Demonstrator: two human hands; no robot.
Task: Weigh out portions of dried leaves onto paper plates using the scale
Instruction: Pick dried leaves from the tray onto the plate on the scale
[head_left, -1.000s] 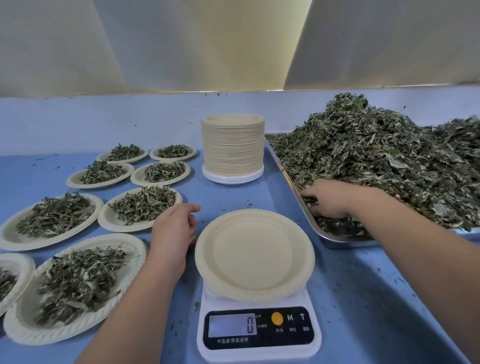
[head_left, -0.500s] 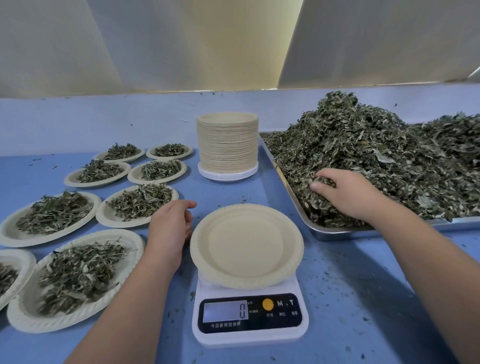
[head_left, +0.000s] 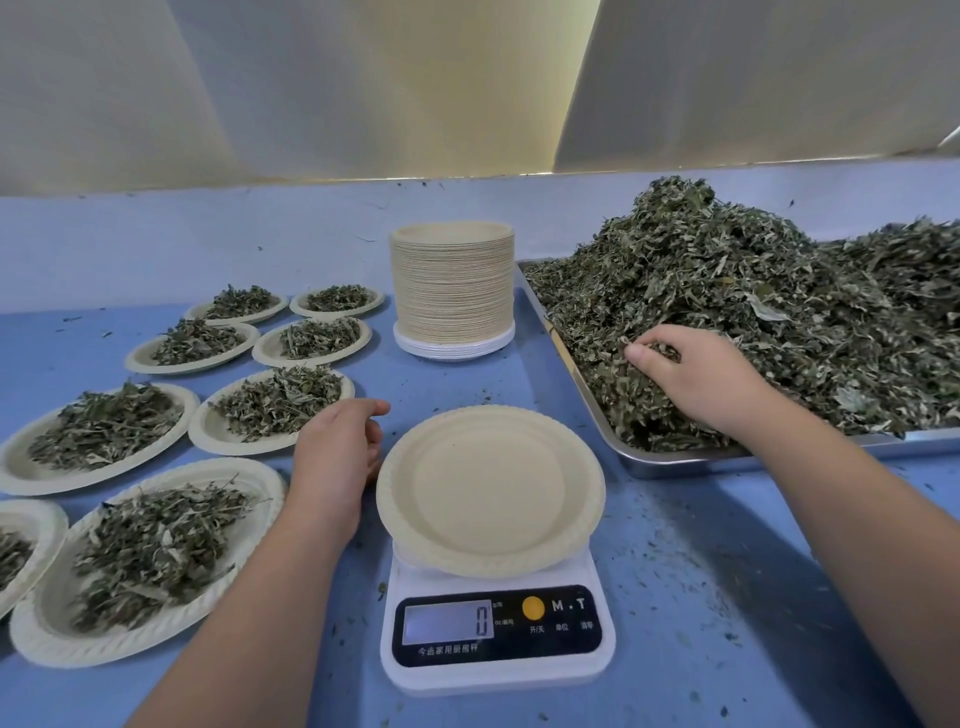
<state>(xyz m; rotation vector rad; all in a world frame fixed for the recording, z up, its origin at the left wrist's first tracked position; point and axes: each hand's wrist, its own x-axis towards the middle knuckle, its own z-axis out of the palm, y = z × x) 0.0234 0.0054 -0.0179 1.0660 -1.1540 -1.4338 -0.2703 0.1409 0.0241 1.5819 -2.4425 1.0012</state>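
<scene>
An empty paper plate (head_left: 491, 488) sits on the white digital scale (head_left: 497, 631), whose display reads 0. My left hand (head_left: 337, 447) rests on the blue table just left of the plate, fingers loosely curled and holding nothing. My right hand (head_left: 691, 376) is in the big pile of dried leaves (head_left: 779, 312) on the metal tray (head_left: 675, 465), fingers curled around a clump of leaves.
Several paper plates with leaf portions, such as the nearest one (head_left: 145, 551), fill the table's left side. A tall stack of unused plates (head_left: 453, 288) stands behind the scale. Leaf crumbs litter the blue table (head_left: 727, 597) to the right.
My right hand has moved up from the tray's near edge into the pile and closed on leaves. My left hand has stayed beside the plate.
</scene>
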